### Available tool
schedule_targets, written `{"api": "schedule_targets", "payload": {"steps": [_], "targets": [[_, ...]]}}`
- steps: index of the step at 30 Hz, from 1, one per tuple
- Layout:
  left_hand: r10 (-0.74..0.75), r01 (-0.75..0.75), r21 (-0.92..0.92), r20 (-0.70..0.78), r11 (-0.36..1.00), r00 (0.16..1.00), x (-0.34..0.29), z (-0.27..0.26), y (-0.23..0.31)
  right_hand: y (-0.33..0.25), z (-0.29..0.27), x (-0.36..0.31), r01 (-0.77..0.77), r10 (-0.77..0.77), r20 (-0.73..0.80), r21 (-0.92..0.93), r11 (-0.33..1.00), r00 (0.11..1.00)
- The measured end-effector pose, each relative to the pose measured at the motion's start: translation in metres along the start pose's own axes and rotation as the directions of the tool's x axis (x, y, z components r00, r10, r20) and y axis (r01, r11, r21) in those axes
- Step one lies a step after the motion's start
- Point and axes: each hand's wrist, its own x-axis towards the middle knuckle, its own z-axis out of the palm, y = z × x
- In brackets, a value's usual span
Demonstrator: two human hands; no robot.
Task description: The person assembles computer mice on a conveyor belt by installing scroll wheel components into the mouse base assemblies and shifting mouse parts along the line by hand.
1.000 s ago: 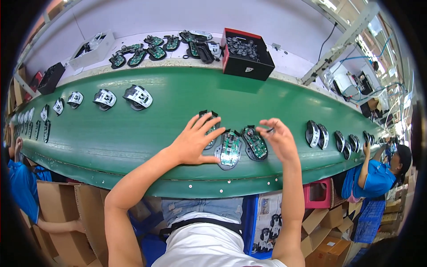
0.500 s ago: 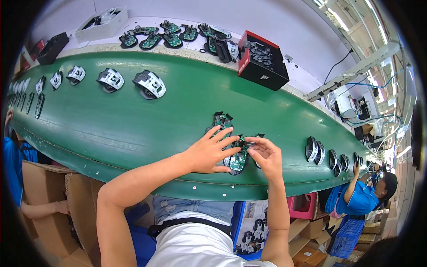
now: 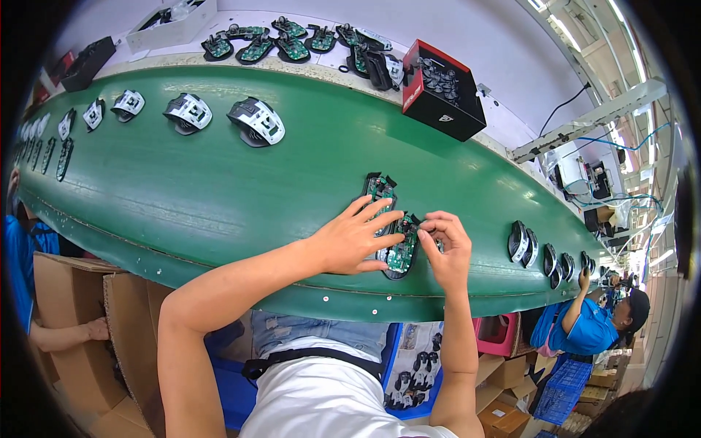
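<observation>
My left hand (image 3: 353, 237) lies with its fingers spread over the left edge of a computer mouse base (image 3: 400, 255) with a green circuit board, on the green conveyor belt (image 3: 241, 208). My right hand (image 3: 448, 252) is closed in a pinch at the upper right end of that base. Whatever is between its thumb and fingertips is small and dark, and mostly hidden. Just beyond my left fingers lies a second mouse base (image 3: 380, 187), partly covered by them. A little green of another board shows behind my right fingers.
White-and-black mouse shells (image 3: 255, 122) lie along the belt's left side, more shells (image 3: 519, 242) at the right. Beyond the belt, a shelf bears several mouse bases (image 3: 293, 49) and a black-and-red box (image 3: 445, 91) of small dark parts. A co-worker (image 3: 584, 321) stands at the right.
The view has shifted slightly, moving the scene in the picture. My right fingers have curled closer around the end of the mouse base. My left hand keeps its spread pose on it.
</observation>
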Motion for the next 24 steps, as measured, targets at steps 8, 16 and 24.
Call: {"api": "schedule_targets", "payload": {"steps": [8,16,24], "targets": [[-0.022,0.023,-0.038,0.030,0.999,0.999,-0.005,-0.003,0.000,-0.001,0.006,0.005,0.055,-0.044,0.048,-0.261,0.964,0.998],[-0.023,0.024,-0.033,0.031,0.999,0.999,-0.008,0.000,-0.001,0.009,0.012,-0.002,0.123,-0.134,-0.004,-0.378,0.917,0.991],[-0.029,0.030,-0.033,0.043,0.999,0.999,-0.007,-0.004,-0.001,-0.013,0.004,0.008,0.326,-0.258,0.200,-0.619,0.715,0.945]]}}
